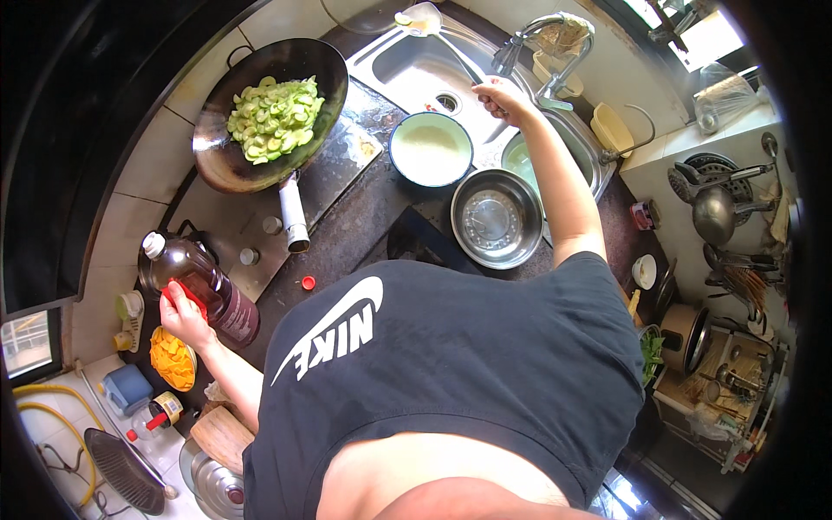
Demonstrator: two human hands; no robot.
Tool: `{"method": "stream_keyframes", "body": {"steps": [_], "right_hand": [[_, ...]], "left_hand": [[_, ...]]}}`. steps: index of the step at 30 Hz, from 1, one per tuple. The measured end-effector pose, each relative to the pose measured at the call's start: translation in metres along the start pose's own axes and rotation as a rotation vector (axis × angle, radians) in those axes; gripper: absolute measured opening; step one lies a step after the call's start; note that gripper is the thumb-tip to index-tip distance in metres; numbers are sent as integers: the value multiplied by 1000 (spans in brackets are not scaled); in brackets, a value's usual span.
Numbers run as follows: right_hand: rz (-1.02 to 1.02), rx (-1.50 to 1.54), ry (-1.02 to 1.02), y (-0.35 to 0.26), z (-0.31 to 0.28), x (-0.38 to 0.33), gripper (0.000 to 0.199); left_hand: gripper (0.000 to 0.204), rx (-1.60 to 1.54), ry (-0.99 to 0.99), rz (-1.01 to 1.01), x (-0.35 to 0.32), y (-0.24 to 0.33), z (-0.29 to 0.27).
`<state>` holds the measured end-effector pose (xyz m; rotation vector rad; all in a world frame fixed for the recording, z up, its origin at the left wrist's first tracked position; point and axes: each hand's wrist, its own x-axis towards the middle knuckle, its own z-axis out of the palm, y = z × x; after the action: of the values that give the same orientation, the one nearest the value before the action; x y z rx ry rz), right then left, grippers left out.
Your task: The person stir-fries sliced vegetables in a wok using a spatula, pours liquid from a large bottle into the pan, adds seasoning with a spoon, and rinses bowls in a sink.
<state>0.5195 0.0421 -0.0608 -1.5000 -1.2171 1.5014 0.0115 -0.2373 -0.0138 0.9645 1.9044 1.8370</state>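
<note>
The left hand (185, 314) reaches out at nine o'clock with a bent elbow, its grip clamped on the red handle of a dark oil bottle (201, 282) that stands on the bench (347, 227) beside the stove. The right arm stretches nearly straight toward one o'clock, and the right hand (503, 97) has its grip closed around the long handle of a ladle (422, 19) held over the sink (416, 65). A wok (260, 113) of sliced green vegetables sits at eleven o'clock, a white bowl (431, 149) and a steel bowl (496, 218) near twelve.
</note>
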Motion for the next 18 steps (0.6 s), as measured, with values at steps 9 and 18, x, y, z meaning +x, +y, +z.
{"method": "stream_keyframes", "body": {"steps": [9, 18], "right_hand": [[19, -17, 45, 16, 8, 1, 9], [21, -32, 58, 11, 6, -6, 10]], "left_hand": [[18, -78, -51, 14, -2, 7, 19], [19, -99, -89, 19, -3, 11, 31]]}}
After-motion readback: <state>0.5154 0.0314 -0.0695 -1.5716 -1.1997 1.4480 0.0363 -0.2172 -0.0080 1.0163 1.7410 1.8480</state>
